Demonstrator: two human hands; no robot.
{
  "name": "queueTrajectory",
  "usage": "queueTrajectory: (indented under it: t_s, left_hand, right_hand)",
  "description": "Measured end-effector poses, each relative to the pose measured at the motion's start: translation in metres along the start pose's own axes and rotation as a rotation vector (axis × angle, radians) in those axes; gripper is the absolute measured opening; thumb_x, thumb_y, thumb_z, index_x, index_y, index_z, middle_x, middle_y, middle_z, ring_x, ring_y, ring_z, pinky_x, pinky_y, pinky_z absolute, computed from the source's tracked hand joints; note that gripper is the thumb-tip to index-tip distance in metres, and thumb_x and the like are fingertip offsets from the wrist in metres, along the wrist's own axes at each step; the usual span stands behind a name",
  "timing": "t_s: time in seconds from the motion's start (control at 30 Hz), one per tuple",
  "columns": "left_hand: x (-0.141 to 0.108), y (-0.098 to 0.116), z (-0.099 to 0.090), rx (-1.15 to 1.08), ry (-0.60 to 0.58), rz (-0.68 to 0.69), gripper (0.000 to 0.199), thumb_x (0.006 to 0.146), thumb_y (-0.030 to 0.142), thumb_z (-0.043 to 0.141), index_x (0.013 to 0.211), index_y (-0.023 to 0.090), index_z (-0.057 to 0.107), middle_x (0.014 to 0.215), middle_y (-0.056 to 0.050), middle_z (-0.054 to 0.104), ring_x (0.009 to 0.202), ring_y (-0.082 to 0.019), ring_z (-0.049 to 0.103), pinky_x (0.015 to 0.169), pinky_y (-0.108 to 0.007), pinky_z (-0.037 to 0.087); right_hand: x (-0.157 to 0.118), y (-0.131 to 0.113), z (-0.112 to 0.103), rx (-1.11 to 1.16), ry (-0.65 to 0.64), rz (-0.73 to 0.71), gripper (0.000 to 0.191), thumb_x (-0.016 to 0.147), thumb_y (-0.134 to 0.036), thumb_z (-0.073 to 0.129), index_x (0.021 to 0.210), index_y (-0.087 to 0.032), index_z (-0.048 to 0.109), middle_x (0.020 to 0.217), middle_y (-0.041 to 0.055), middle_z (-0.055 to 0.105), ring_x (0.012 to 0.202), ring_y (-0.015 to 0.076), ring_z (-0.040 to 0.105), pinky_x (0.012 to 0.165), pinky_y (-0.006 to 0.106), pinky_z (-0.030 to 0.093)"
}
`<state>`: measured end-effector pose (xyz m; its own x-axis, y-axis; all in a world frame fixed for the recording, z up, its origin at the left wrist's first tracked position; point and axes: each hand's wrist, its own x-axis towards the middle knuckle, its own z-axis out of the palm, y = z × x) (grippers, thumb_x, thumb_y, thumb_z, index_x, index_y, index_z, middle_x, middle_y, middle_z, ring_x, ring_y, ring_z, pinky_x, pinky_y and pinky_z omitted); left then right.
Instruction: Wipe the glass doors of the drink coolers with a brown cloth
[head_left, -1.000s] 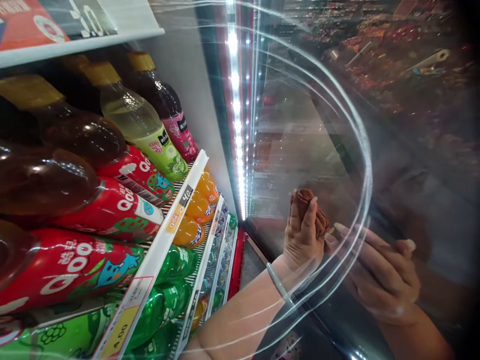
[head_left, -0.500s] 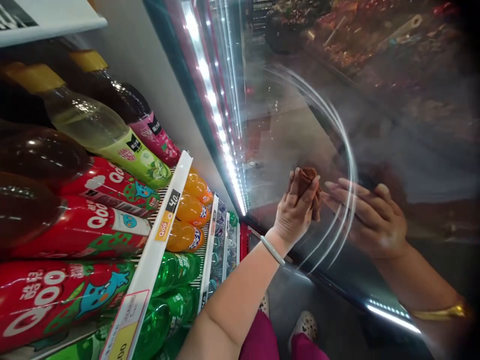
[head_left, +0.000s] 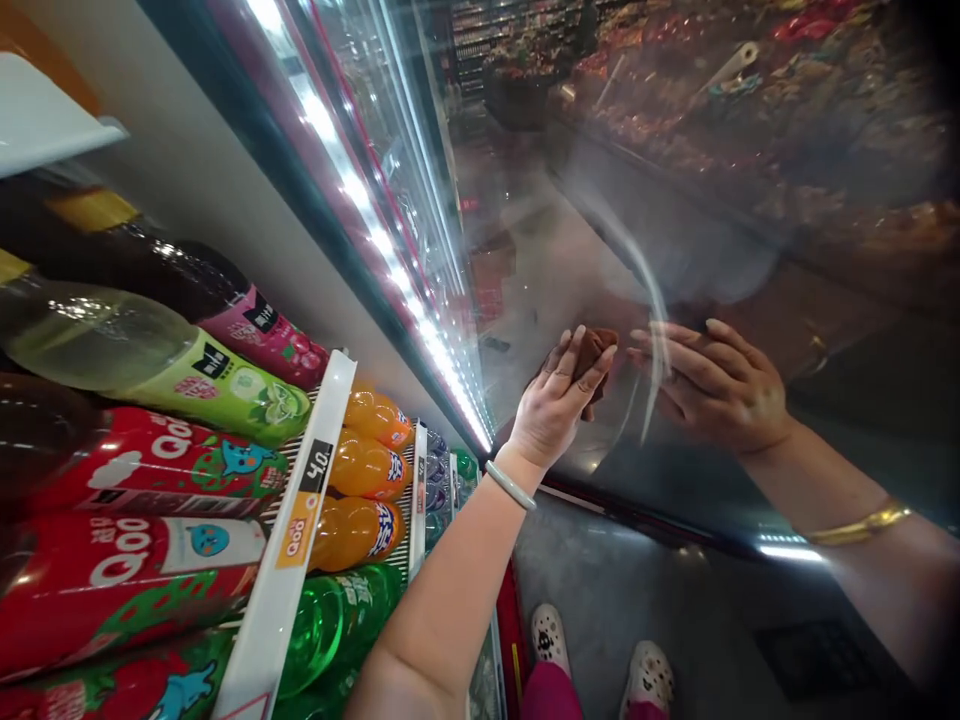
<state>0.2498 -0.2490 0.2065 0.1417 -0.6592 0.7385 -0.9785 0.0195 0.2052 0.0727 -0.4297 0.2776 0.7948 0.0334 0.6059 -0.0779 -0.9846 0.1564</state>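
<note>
My left hand (head_left: 559,400), with a pale bangle at the wrist, presses a folded brown cloth (head_left: 594,358) against the glass door (head_left: 555,270). Its fingers are closed over the cloth. Just right of it is my right hand (head_left: 724,390), a gold bracelet on its wrist, fingers stretched out toward the left. A whitish curved streak (head_left: 651,290) on the glass crosses in front of those fingertips, so this hand seems to lie behind the pane. Its palm is hidden.
Cooler shelves on the left hold red Qoo bottles (head_left: 127,560), orange soda bottles (head_left: 367,465) and green bottles (head_left: 337,615) behind a white price rail (head_left: 281,590). A bright light strip (head_left: 382,245) runs down the cooler edge. My patterned clogs (head_left: 649,675) stand on the grey floor.
The left hand has wiped the cloth along the glass, and the white streaks are shorter and fainter, mostly gone lower down. The right hand stays beside it. The view has shifted.
</note>
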Motion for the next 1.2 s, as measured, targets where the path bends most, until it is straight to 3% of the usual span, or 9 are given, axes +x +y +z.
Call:
queueTrajectory:
  t_s: [0.1,0.23,0.4,0.57,0.7,0.9,1.03,1.13,1.2]
  left_hand:
    - [0.006,-0.006,0.001,0.010,-0.024,0.000,0.073,0.104,0.010,0.043,0.169,0.037,0.025,0.182,0.003,0.017,0.165,-0.024,0.018,0.128,-0.046,0.047]
    - [0.015,-0.015,0.004,0.009,0.059,0.073,0.080,0.103,0.009,0.044,0.172,0.034,0.012,0.182,-0.001,0.006,0.165,-0.025,0.018,0.128,-0.043,0.046]
    - [0.018,-0.023,0.017,0.084,0.202,0.035,0.086,0.101,0.004,0.050,0.173,0.029,0.011,0.181,-0.004,0.010,0.164,-0.025,0.023,0.126,-0.038,0.048]
    - [-0.004,-0.024,0.042,0.095,0.239,-0.017,0.084,0.100,0.004,0.051,0.172,0.025,0.015,0.179,-0.007,0.019,0.164,-0.026,0.024,0.126,-0.042,0.048]
    - [-0.006,-0.039,0.034,0.122,0.254,0.021,0.082,0.100,0.003,0.051,0.172,0.026,0.018,0.179,-0.007,0.020,0.164,-0.025,0.025,0.126,-0.039,0.047]
    - [-0.001,-0.041,0.042,0.090,0.487,-0.233,0.085,0.102,0.005,0.054,0.172,0.031,0.016,0.181,-0.005,0.014,0.166,-0.024,0.022,0.133,-0.042,0.036]
    - [-0.011,-0.027,0.065,0.098,0.425,-0.132,0.077,0.103,0.011,0.057,0.171,0.027,0.023,0.180,-0.005,0.015,0.165,-0.026,0.024,0.133,-0.041,0.036]
    - [-0.009,-0.039,0.050,0.091,0.311,0.005,0.079,0.103,0.008,0.056,0.171,0.031,0.023,0.180,-0.001,0.017,0.164,-0.025,0.027,0.132,-0.039,0.039]
    - [-0.006,-0.053,0.034,0.096,0.366,-0.097,0.083,0.102,0.006,0.055,0.171,0.035,0.018,0.180,0.000,0.018,0.164,-0.024,0.028,0.131,-0.041,0.041]
  right_hand:
    - [0.003,0.016,0.005,0.031,-0.041,-0.025,0.030,0.104,-0.039,0.059,0.128,-0.033,0.076,0.137,-0.0012,0.072,0.129,0.0139,0.068,0.124,0.030,0.038]
    - [0.015,0.019,0.013,-0.148,0.158,-0.137,0.042,0.100,-0.028,0.065,0.141,-0.032,0.068,0.137,-0.0013,0.073,0.126,0.0147,0.070,0.125,0.030,0.040]
    - [0.039,-0.021,0.058,-0.362,0.425,0.044,0.071,0.097,-0.023,0.069,0.163,-0.022,0.044,0.144,0.0061,0.068,0.149,0.0212,0.053,0.137,0.040,0.024]
    - [0.023,-0.049,0.108,-0.258,0.373,0.127,0.073,0.102,-0.015,0.058,0.169,-0.014,0.029,0.152,0.0116,0.060,0.163,0.0184,0.026,0.139,0.040,0.013]
    - [0.020,-0.045,0.109,-0.254,0.321,0.102,0.078,0.099,-0.014,0.064,0.169,-0.018,0.029,0.156,0.0107,0.057,0.159,0.0194,0.037,0.138,0.038,0.020]
    - [0.047,-0.058,0.123,-0.248,0.376,0.092,0.070,0.102,-0.021,0.060,0.167,-0.017,0.035,0.157,0.0091,0.055,0.161,0.0238,0.031,0.140,0.043,0.005]
    - [0.020,-0.049,0.122,-0.176,0.288,0.002,0.068,0.103,-0.013,0.055,0.167,-0.017,0.035,0.152,0.0099,0.061,0.153,0.0192,0.047,0.137,0.035,0.019]
    - [0.019,-0.041,0.110,-0.216,0.301,0.073,0.073,0.100,-0.014,0.061,0.167,-0.021,0.035,0.155,0.0081,0.058,0.157,0.0199,0.041,0.138,0.036,0.015]
    - [0.033,-0.047,0.109,-0.240,0.340,0.143,0.073,0.101,-0.020,0.063,0.168,-0.021,0.034,0.160,0.0090,0.053,0.160,0.0245,0.035,0.139,0.043,0.011]
